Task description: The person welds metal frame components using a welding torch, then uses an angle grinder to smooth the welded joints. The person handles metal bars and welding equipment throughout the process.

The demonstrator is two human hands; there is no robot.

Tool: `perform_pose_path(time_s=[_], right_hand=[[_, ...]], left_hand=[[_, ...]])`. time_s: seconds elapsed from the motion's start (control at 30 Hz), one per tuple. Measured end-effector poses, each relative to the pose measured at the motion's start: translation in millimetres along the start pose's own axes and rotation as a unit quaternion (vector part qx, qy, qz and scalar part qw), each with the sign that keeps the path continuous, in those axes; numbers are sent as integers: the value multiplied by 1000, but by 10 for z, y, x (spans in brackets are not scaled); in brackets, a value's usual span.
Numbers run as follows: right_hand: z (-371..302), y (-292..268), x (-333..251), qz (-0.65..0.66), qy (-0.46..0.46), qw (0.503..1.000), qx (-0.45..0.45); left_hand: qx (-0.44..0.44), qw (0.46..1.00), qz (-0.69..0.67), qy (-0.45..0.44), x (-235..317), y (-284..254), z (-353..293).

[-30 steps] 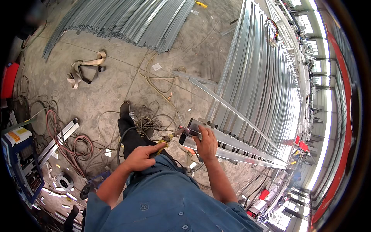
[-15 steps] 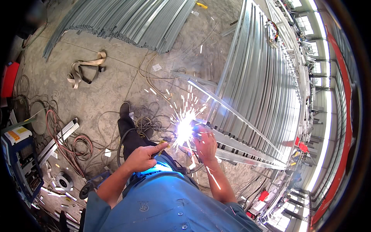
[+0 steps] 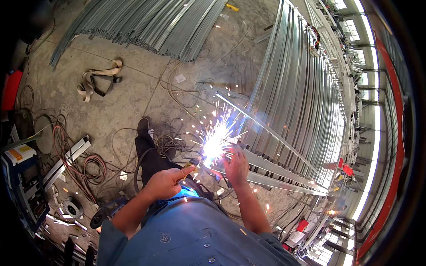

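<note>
My left hand point(image 3: 165, 183) is closed around the yellow handle of a welding torch point(image 3: 191, 170), with its thumb laid along the top. Just beyond the torch tip, a white-blue welding arc point(image 3: 213, 148) throws sparks up and outward. My right hand point(image 3: 236, 168) is close on the arc's right side, fingers bent at the near corner of a galvanized metal frame point(image 3: 284, 166). Glare hides what its fingertips grip. A long metal bar point(image 3: 268, 126) slants across the frame's many parallel tubes.
Loose cables point(image 3: 166, 142) coil on the floor by my feet. A bundle of metal tubes point(image 3: 146, 26) lies at the far left, with a beige strap point(image 3: 100, 80) nearer. At left stand a blue welding machine point(image 3: 26, 181), a wire spool point(image 3: 73, 207) and red hoses point(image 3: 88, 170).
My left hand and the torch have shifted slightly right. The sparks now spread in a different pattern, and the blue glow on my shirt is dimmer. My right hand stays nearly in place.
</note>
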State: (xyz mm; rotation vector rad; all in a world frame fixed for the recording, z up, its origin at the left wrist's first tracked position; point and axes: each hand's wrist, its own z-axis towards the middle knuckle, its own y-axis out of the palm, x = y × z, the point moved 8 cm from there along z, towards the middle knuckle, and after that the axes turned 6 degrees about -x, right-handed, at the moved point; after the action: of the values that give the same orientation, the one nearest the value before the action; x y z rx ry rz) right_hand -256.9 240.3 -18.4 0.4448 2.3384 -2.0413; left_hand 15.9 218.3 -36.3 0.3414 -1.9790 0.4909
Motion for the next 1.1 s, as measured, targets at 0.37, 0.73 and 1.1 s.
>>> perform_pose_path(time_s=[0.37, 0.73, 1.1], right_hand=[[38, -146, -116, 62, 6, 998, -20], [-274, -140, -255, 65, 2, 998, -12], [-633, 17, -407, 101, -47, 994, -17]], left_hand=[[51, 996, -68, 32, -31, -132, -78], [-14, 992, -121, -37, -37, -113, -47], [-1, 981, -192, -19, -242, -30, 16]])
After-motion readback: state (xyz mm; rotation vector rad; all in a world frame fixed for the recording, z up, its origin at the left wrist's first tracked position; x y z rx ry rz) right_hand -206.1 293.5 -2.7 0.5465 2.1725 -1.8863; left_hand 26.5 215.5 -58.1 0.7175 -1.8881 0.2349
